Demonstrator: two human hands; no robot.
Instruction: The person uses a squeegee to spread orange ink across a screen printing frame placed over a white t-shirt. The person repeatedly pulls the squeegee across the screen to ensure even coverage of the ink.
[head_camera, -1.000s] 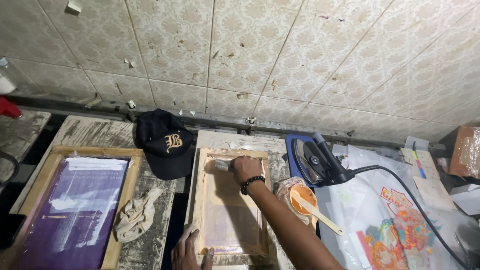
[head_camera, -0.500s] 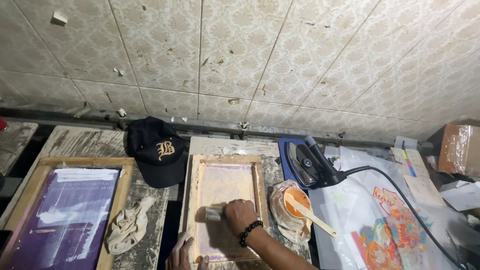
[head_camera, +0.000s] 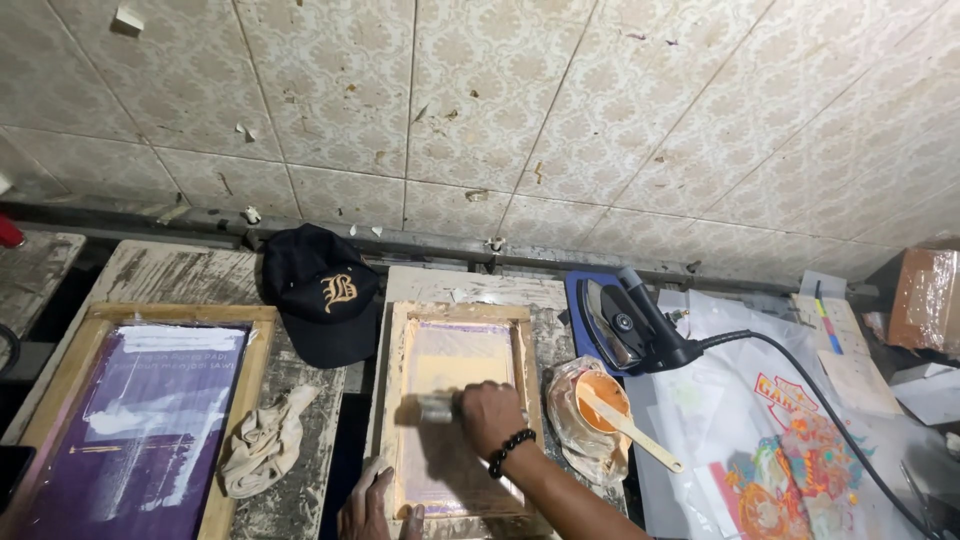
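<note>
A small wooden screen-printing frame (head_camera: 398, 400) lies flat on the worktable in front of me. My right hand (head_camera: 492, 416), with a black bead bracelet at the wrist, grips a squeegee (head_camera: 428, 408) pressed across the middle of the screen mesh. My left hand (head_camera: 372, 505) rests on the frame's near-left corner, fingers spread flat, partly cut off by the bottom edge. Just right of the frame sits an orange ink tub (head_camera: 598, 396) wrapped in plastic, with a wooden stick (head_camera: 640, 440) leaning out of it.
A larger frame with purple mesh (head_camera: 140, 430) lies at left, a crumpled rag (head_camera: 262, 444) beside it. A black cap (head_camera: 318, 296) sits behind. A clothes iron (head_camera: 625, 325) with black cord stands at right, near printed transfer sheets (head_camera: 800, 470). A tiled wall backs the table.
My right hand first pulled the squeegee from the far end of the screen to the near end, and now has it back up at the middle. My left hand stays at the near-left corner.
</note>
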